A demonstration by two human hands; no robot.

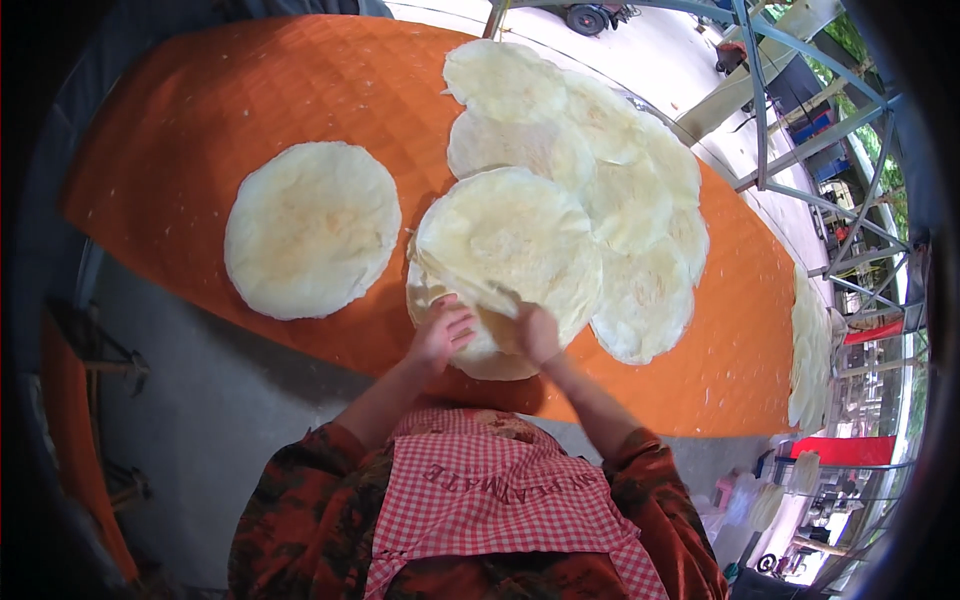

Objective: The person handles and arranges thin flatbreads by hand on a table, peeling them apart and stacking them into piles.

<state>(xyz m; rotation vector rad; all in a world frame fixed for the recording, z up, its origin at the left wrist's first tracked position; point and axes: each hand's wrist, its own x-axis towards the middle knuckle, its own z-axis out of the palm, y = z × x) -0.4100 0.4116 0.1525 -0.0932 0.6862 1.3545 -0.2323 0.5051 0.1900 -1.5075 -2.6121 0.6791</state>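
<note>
Thin, round, pale flatbreads lie in a stack (pixel 510 235) at the middle of the orange table, close to my body. Its top sheet has its near edge raised and folded back. My right hand (pixel 537 335) is closed on that raised edge, slightly blurred. Beside it, my left hand (pixel 445 333) rests at the stack's near left edge with its fingers loosely curled and apart, touching the sheets. Left of the stack, a single round flatbread (pixel 312 230) lies flat. More overlapping flatbreads (pixel 635 205) spread out beyond and to the right of the stack.
The orange table covering (pixel 400 60) curves around me, with its near edge at my waist. More pale sheets (pixel 808 350) hang or lie at the far right. Blue-grey metal framing (pixel 765 110) rises past the table's right side. A wheel (pixel 585 18) shows at the top.
</note>
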